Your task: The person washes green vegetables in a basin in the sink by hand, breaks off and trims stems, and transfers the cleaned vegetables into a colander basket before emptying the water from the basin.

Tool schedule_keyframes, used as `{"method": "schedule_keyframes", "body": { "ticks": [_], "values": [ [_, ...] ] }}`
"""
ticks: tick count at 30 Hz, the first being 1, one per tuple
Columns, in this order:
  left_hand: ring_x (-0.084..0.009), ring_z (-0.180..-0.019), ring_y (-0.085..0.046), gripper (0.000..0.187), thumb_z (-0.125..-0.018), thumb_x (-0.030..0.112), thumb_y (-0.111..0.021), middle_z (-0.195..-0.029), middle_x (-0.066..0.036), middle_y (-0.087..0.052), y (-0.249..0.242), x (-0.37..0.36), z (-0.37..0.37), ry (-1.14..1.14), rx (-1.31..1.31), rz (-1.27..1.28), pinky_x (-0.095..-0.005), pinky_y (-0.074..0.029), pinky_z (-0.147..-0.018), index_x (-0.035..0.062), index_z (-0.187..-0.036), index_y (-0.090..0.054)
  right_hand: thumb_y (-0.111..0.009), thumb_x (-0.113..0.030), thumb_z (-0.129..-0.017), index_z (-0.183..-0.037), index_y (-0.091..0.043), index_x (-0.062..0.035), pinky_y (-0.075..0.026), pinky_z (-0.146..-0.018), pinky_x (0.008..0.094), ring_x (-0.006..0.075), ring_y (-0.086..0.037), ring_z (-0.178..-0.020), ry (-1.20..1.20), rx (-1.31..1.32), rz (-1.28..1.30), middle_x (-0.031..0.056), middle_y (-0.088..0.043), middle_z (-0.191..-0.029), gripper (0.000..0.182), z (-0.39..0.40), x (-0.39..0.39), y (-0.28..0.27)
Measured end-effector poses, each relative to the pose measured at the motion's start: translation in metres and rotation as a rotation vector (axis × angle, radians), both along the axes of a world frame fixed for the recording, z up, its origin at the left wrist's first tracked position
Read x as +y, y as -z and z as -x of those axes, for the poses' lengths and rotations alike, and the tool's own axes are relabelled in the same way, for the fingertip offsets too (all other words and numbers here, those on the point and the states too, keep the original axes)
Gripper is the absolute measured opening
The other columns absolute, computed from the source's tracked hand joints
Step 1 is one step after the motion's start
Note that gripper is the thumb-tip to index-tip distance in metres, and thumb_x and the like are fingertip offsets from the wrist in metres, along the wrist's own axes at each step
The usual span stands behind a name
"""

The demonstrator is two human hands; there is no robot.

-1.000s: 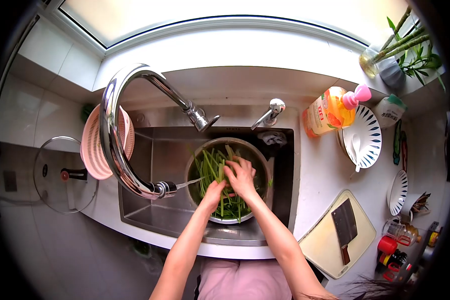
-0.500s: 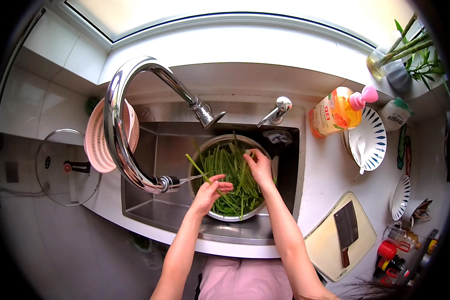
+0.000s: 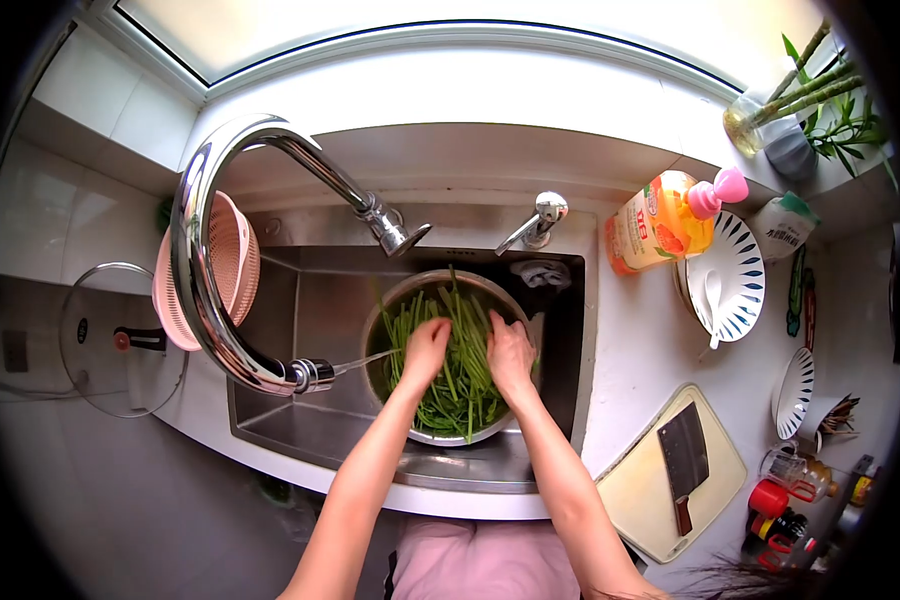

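A round metal bowl (image 3: 478,284) stands in the steel sink (image 3: 310,310), filled with long green vegetable stalks (image 3: 459,375). Both my hands are down in the bowl on the stalks. My left hand (image 3: 425,352) presses on the left side of the pile, fingers bent over the stalks. My right hand (image 3: 509,355) rests palm down on the right side. A thin stream of water runs from the pull-out faucet head (image 3: 308,375) toward the bowl.
A tall curved faucet (image 3: 210,230) arches over the sink's left half. A pink colander (image 3: 205,270) and a glass lid (image 3: 120,340) sit left. Right are a soap bottle (image 3: 660,222), patterned plates (image 3: 730,280), and a cutting board (image 3: 670,480) with a cleaver (image 3: 686,458).
My left hand moved from the bowl's near edge up into the stalks. My right hand came down from the far rim onto the pile. A raised stalk went back into the bowl.
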State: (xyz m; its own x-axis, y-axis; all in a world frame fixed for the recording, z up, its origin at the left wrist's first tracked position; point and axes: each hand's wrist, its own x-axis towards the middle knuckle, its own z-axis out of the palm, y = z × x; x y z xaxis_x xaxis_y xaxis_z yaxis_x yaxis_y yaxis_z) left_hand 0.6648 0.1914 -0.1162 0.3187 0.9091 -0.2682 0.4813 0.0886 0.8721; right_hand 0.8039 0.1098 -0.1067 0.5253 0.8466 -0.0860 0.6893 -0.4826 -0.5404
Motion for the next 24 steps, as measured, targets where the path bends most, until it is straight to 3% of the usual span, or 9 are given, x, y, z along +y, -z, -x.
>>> {"method": "schedule_keyframes", "body": {
  "ticks": [2, 8, 10, 12, 14, 18, 20, 22, 24],
  "values": [
    [-0.0278, -0.081, -0.064, 0.036, -0.082, 0.029, -0.064, -0.084, -0.016, -0.066, 0.007, 0.008, -0.019, -0.073, 0.106, 0.008, -0.0348, -0.048, -0.072, -0.0037, -0.096, -0.064, -0.056, -0.007, -0.083, -0.110, -0.060, -0.0043, -0.048, -0.074, 0.0435, 0.0355, -0.058, -0.084, -0.078, 0.031, -0.255, 0.0166, -0.062, -0.090, 0.028, 0.003, 0.003, 0.014],
    [-0.0277, -0.076, -0.064, 0.025, -0.085, 0.021, -0.060, -0.083, -0.014, -0.067, 0.035, -0.018, -0.029, -0.062, 0.244, 0.057, -0.0378, -0.049, -0.068, -0.0006, -0.096, -0.062, -0.053, -0.015, -0.087, -0.098, -0.062, 0.0002, -0.046, -0.077, 0.0422, 0.0369, -0.057, -0.088, 0.012, 0.137, -0.235, 0.0176, -0.062, -0.089, 0.020, 0.018, 0.042, 0.049],
    [-0.0207, -0.070, -0.062, 0.020, -0.090, 0.016, -0.053, -0.084, -0.011, -0.066, 0.031, -0.029, -0.022, -0.167, -0.150, 0.355, -0.0330, -0.049, -0.063, -0.0008, -0.099, -0.060, -0.055, -0.017, -0.088, -0.098, -0.061, -0.0004, -0.047, -0.075, 0.0418, 0.0370, -0.058, -0.086, -0.004, 0.176, -0.292, 0.0182, -0.062, -0.086, 0.021, 0.019, 0.048, 0.061],
    [-0.0148, -0.068, -0.060, 0.020, -0.093, 0.010, -0.046, -0.088, -0.009, -0.064, 0.011, -0.033, -0.009, -0.149, -0.070, 0.349, -0.0283, -0.050, -0.061, -0.0017, -0.101, -0.059, -0.058, -0.021, -0.088, -0.095, -0.061, -0.0017, -0.048, -0.066, 0.0409, 0.0357, -0.062, -0.074, 0.148, 0.516, -0.230, 0.0190, -0.062, -0.076, 0.021, 0.015, 0.051, 0.041],
    [-0.0139, -0.068, -0.058, 0.020, -0.092, 0.008, -0.047, -0.090, -0.010, -0.062, 0.008, -0.036, 0.012, -0.290, -0.118, 0.228, -0.0268, -0.053, -0.066, -0.0029, -0.106, -0.057, -0.055, -0.021, -0.089, -0.091, -0.058, -0.0001, -0.044, -0.063, 0.0488, 0.0438, -0.057, -0.078, 0.192, 0.585, -0.276, 0.0235, -0.060, -0.077, 0.021, 0.008, 0.049, 0.013],
    [-0.0142, -0.078, -0.060, 0.025, -0.091, 0.009, -0.047, -0.095, -0.011, -0.064, 0.012, -0.038, 0.031, -0.375, -0.187, 0.315, -0.0256, -0.048, -0.070, -0.0021, -0.111, -0.058, -0.057, -0.019, -0.088, -0.093, -0.060, -0.0012, -0.045, -0.067, 0.0465, 0.0417, -0.058, -0.083, 0.089, 0.567, -0.325, 0.0208, -0.061, -0.082, 0.019, 0.002, 0.041, -0.007],
    [-0.0245, -0.090, -0.064, 0.030, -0.091, 0.013, -0.048, -0.102, -0.018, -0.065, 0.030, -0.042, 0.035, -0.212, 0.111, 0.141, -0.0328, -0.047, -0.080, -0.0047, -0.112, -0.059, -0.056, -0.020, -0.087, -0.097, -0.063, -0.0048, -0.045, -0.077, 0.0455, 0.0378, -0.056, -0.094, -0.051, 0.162, -0.221, 0.0171, -0.060, -0.094, 0.019, 0.005, 0.034, 0.018],
    [-0.0289, -0.104, -0.059, 0.037, -0.090, 0.018, -0.050, -0.115, -0.020, -0.061, 0.040, -0.045, 0.022, -0.204, 0.072, 0.284, -0.0339, -0.044, -0.089, -0.0051, -0.118, -0.055, -0.051, -0.026, -0.089, -0.116, -0.055, -0.0089, -0.044, -0.081, 0.0502, 0.0373, -0.053, -0.099, 0.024, -0.015, -0.023, 0.0175, -0.054, -0.107, 0.031, 0.017, 0.024, 0.043],
    [-0.0294, -0.114, -0.054, 0.047, -0.092, 0.025, -0.050, -0.128, -0.020, -0.053, 0.057, -0.040, 0.000, -0.387, 0.032, 0.481, -0.0347, -0.042, -0.091, -0.0048, -0.129, -0.046, -0.047, -0.032, -0.092, -0.122, -0.049, -0.0083, -0.043, -0.082, 0.0523, 0.0399, -0.054, -0.098, 0.130, 0.214, 0.132, 0.0204, -0.054, -0.110, 0.038, 0.031, 0.018, 0.064]
  ]
}}
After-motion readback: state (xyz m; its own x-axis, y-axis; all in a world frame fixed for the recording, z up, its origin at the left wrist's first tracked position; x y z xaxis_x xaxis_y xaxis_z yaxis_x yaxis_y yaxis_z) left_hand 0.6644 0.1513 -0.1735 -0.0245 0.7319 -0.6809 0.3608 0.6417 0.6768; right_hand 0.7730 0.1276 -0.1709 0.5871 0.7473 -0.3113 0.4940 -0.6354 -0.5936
